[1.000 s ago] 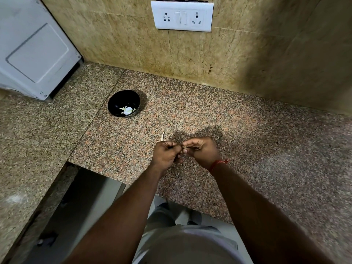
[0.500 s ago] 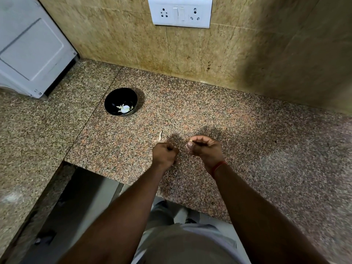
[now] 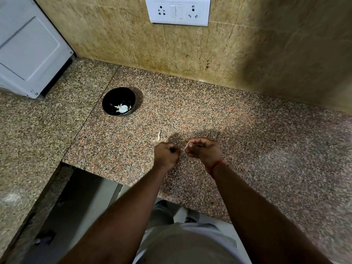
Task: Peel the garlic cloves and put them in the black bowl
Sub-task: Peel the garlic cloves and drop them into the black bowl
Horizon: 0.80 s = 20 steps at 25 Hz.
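My left hand [image 3: 166, 154] and my right hand [image 3: 204, 151] hover close together over the granite counter [image 3: 238, 130], both with curled fingers. The right hand pinches a thin strip of pale garlic skin [image 3: 186, 147] that reaches toward the left hand. The left hand is fisted around something I cannot see, probably the clove. The black bowl [image 3: 114, 100] stands to the far left of my hands, with peeled white garlic [image 3: 122, 108] inside. A loose piece of peel [image 3: 158, 135] lies on the counter just beyond my left hand.
A white appliance [image 3: 28, 52] stands at the back left corner. A white socket plate [image 3: 180, 11] is on the tiled wall. The counter has a cut-out edge [image 3: 106, 176] in front of my left hand, with a gap below.
My hands first met, then drew slightly apart; a strip of skin now shows between them, pinched by my right hand. The view has shifted a little.
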Available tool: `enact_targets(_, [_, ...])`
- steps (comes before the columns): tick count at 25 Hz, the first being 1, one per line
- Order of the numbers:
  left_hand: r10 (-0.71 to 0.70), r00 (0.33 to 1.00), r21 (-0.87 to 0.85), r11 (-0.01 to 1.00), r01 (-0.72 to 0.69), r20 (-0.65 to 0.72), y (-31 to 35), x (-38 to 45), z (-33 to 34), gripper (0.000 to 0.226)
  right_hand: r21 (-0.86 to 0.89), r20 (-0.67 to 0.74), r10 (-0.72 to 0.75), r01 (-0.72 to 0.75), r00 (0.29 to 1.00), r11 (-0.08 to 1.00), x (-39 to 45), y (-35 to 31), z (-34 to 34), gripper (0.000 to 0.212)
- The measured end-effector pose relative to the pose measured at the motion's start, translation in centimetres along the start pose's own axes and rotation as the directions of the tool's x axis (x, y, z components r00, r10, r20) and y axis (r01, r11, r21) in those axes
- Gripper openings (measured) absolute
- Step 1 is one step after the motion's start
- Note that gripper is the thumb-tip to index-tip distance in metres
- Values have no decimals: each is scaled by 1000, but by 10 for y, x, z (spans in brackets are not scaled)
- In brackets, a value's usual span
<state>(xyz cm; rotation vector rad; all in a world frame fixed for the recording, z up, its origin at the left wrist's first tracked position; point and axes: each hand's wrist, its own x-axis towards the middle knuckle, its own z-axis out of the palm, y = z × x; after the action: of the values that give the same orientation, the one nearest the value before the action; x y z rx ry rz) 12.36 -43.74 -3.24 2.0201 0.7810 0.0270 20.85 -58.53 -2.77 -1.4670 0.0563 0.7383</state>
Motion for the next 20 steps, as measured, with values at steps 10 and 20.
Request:
enact_targets(10, [91,995,125,988,-86,-28,-7,-3,-1,14,-48,-17,20,-21,1000,999,-1,-1,3,14])
enact_targets(20, [10,999,-73,997,-7,47,-7,-1,1,11,-56,-24,24,-25,999,998,-2,0,8,15])
